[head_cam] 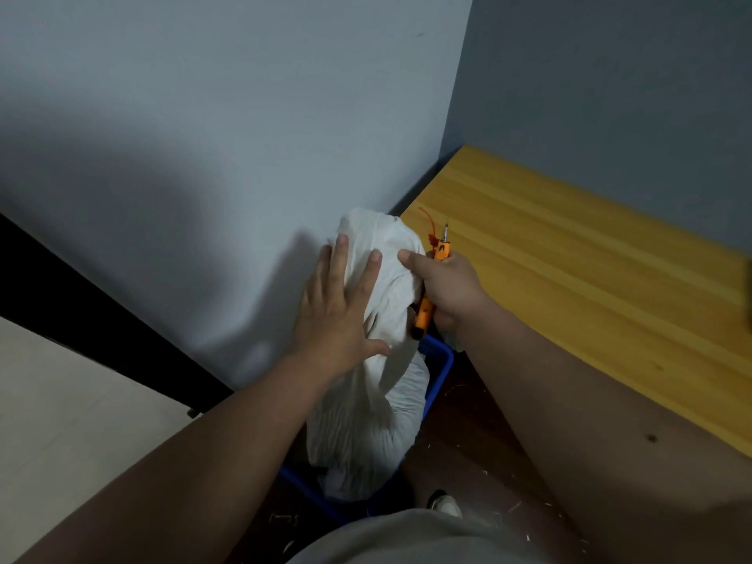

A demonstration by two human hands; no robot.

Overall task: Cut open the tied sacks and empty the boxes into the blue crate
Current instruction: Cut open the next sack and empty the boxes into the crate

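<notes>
A white cloth sack (376, 384) stands upended over the blue crate (439, 370) on the floor, its lower end down inside the crate. My left hand (339, 315) lies flat against the sack's upper left side, fingers straight and spread. My right hand (441, 289) grips the sack's top right together with orange-handled snips (425, 311), whose metal tip pokes up above the fist. A red tie (430, 232) lies on the table edge just behind the snips. The boxes are hidden inside the sack.
A yellow wooden table (569, 278) runs along the right, close beside the crate. Grey-blue walls meet in the corner behind the sack. A pale surface (61, 400) is at the left. The dark floor has scattered scraps, and a shoe (445, 504) shows near the crate.
</notes>
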